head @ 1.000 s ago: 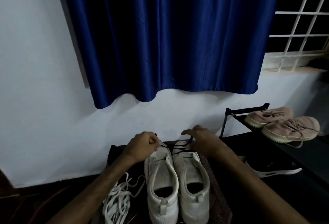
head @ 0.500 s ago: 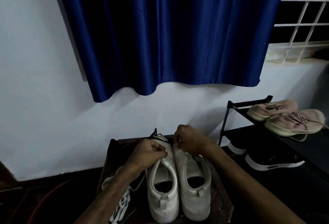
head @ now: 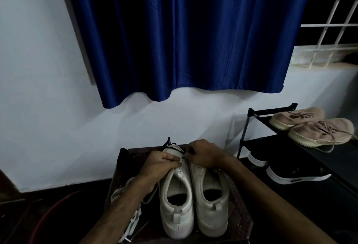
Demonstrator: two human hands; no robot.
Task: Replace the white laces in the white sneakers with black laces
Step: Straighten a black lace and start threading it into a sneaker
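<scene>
our two hands have come together over the front of the left sneaker (head: 176, 195). one second ago they were apart and pulled the black lace (head: 170, 145) sideways. now our left hand (head: 160, 164) grips the eyelet edge of this sneaker, and our right hand (head: 203, 154) seems to pinch the lace beside a hole. the old white laces (head: 126, 195) lie on the small table (head: 124, 151). we think the next hole is being threaded.

Head view, forward-down, close over sneakers (head: 193, 191)
</scene>
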